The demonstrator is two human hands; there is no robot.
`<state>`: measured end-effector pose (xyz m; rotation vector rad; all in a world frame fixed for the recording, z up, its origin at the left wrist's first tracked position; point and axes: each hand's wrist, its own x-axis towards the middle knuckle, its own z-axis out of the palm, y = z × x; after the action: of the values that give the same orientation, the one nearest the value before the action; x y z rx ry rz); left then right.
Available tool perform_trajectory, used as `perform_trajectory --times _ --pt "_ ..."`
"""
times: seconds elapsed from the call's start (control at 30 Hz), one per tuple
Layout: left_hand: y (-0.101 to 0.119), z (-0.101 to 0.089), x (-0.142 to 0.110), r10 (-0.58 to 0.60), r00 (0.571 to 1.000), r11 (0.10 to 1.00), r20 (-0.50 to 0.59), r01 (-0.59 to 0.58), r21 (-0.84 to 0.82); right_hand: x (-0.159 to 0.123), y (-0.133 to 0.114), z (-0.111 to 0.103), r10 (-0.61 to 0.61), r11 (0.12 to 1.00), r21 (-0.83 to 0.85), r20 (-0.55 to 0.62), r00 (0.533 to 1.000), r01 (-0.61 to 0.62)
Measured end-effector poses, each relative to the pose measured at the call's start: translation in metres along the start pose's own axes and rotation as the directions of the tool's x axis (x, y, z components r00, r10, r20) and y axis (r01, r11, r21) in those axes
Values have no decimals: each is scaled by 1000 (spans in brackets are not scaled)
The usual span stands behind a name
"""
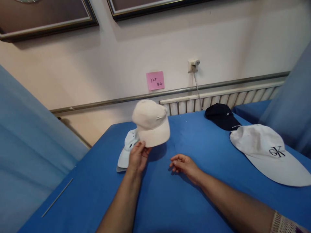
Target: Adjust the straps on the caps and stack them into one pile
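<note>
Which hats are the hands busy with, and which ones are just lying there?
Busy with:
- cream cap, held up by the left hand
- pale cap lying under it
- right hand, resting open on the blue table, holds nothing

Just lying about:
- dark cap
- white cap with letters
- pink note on the wall
</note>
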<state>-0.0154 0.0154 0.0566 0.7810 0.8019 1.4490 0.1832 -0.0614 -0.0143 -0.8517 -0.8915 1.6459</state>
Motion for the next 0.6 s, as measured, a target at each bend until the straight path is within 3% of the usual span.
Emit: perform_trajectory --times 0.07,0.17,0.27,0.4,0.47,0.53,0.6 --pt "25 -16 7 88 986 996 -143 -85 23 2 1 -2 3 999 -45 30 1000 -2" --pt "45 -46 7 129 952 987 -277 -96 128 5 2 -3 23 997 -71 59 998 -19" --pt "49 -78 1 148 884 982 -443 -79 171 6 3 -6 43 997 -61 66 997 -39" --pt "45 -108 -4 191 823 954 -534 -29 297 5 4 -9 49 998 -48 92 995 -45" --pt "45 -118 -3 296 750 909 -591 -30 416 5 4 -10 54 997 -54 99 994 -49" --pt "45 -123 -2 474 625 807 -621 -26 590 7 2 -12 47 997 -56 53 998 -44" --pt "44 -124 -1 644 563 646 -518 -37 763 9 -4 -16 21 999 -26 -95 995 -24"
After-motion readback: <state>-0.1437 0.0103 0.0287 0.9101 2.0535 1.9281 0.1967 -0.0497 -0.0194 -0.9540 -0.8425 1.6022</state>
